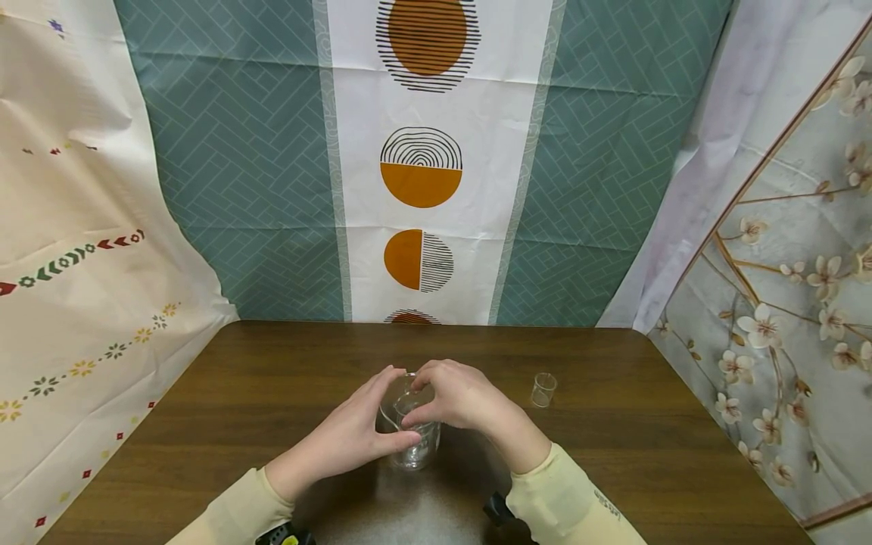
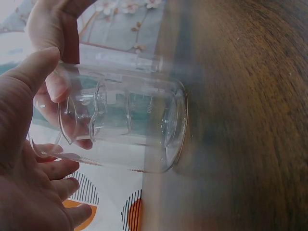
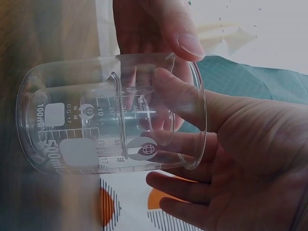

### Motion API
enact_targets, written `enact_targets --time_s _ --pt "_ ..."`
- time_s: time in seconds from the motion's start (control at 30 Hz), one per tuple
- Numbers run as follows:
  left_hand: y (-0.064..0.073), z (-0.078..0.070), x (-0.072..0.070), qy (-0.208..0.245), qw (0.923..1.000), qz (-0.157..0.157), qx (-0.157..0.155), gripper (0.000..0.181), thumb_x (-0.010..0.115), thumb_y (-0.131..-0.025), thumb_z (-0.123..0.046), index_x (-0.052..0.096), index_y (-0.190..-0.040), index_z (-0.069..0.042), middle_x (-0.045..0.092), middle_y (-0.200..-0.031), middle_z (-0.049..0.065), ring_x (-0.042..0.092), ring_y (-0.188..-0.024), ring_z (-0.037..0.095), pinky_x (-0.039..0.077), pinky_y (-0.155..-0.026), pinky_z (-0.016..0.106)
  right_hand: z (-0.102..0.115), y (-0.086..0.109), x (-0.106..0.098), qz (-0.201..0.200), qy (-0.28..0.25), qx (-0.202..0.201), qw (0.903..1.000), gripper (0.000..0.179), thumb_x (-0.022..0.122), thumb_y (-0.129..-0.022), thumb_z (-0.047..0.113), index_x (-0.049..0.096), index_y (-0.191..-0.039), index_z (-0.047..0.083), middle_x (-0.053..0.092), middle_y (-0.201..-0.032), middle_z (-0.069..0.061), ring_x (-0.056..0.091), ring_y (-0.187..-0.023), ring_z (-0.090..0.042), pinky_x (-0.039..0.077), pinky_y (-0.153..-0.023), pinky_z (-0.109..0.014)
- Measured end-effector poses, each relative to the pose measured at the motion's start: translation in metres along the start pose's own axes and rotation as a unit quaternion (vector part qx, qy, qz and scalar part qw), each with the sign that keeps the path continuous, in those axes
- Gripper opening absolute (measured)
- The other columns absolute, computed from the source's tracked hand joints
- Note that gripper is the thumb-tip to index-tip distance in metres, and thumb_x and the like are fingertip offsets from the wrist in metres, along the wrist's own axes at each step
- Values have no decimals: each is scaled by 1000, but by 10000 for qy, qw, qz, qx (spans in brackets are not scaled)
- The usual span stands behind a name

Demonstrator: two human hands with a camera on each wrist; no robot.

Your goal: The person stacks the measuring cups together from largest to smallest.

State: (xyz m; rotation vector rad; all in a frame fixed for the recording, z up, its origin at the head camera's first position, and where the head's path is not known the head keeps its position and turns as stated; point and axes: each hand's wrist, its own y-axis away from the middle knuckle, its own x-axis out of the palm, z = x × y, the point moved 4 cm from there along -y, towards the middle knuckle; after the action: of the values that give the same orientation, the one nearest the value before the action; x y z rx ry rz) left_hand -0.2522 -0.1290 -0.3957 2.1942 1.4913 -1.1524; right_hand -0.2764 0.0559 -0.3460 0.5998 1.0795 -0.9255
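A large clear glass beaker [image 3: 79,151] marked 500 ml stands upright on the table in front of me. Nested inside it is a 100 ml beaker [image 3: 54,114]. A still smaller beaker [image 2: 77,118] sits partly down in that one, its rim above the 100 ml rim. My left hand [image 1: 347,435] holds the large beaker near its rim, thumb at the front and fingers round the far left side. From the right, my right hand [image 1: 463,397] reaches into the large beaker's mouth and pinches the smallest beaker between thumb and fingers.
Another small glass beaker [image 1: 543,390] stands on the brown wooden table [image 1: 647,431], right of my right hand. Patterned cloths hang behind the table, with a teal and white curtain [image 1: 272,151] at the back and a floral one [image 1: 763,378] on the right.
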Motion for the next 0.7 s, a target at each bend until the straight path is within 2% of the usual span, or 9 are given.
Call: enact_targets --time_s 0.7 --pt "0 0 0 -17 10000 -20 20 98 84 -90 -67 45 -164 -15 38 -174 19 39 -159 40 42 -118 68 1 0 -1 37 -32 25 10000 45 97 -85 47 85 -117 17 75 -133 3 68 -126 -21 57 -102 -45"
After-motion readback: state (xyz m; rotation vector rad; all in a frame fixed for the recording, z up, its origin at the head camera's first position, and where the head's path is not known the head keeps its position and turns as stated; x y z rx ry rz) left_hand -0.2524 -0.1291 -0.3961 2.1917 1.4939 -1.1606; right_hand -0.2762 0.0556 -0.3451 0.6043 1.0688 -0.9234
